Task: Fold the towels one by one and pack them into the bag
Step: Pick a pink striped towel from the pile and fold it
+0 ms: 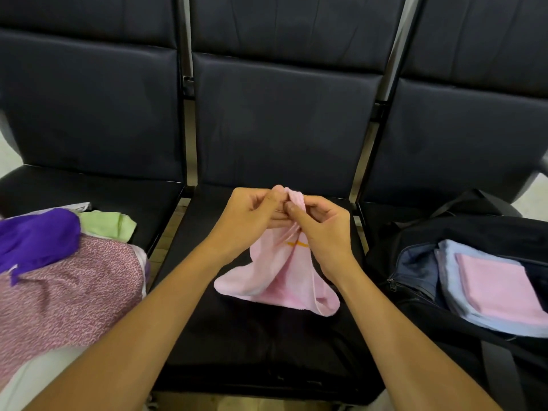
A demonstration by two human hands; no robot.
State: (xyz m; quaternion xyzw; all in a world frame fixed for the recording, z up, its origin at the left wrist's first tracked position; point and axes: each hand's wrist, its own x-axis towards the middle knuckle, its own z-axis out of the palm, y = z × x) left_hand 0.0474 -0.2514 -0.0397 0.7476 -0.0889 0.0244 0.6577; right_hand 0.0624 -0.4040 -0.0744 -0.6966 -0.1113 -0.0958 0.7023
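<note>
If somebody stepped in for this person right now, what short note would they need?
Left hand and right hand: both pinch the top edge of the pink towel, its lower part resting on the middle seat.
Done: a folded pink towel on a folded blue towel, inside the open black bag on the right seat.
Left: fold and pack the held towel, then the unfolded pile on the left seat: purple cloth, green towel, patterned pink cloth.
</note>
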